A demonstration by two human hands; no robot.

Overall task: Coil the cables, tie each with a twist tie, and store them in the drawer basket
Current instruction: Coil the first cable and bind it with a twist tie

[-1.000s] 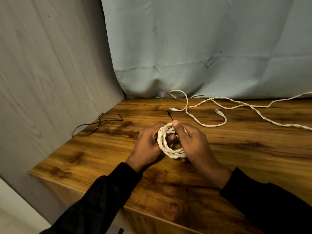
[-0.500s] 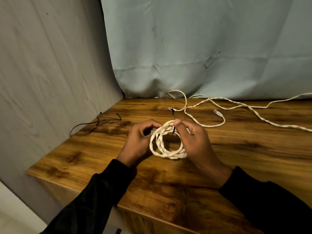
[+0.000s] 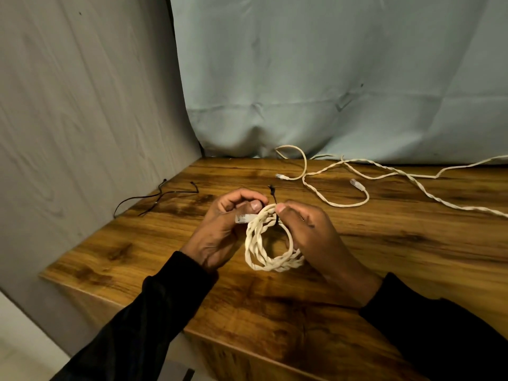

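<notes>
Head view, both hands (image 3: 275, 229) pinching coiled cream cable (image 3: 270, 244), black twist tie (image 3: 273, 198) on top.

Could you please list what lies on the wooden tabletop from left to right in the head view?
Loose thin black twist ties → left hand → coiled cream twisted cable with a black twist tie at its top → right hand → uncoiled cream twisted cable trailing to the right edge.
</notes>
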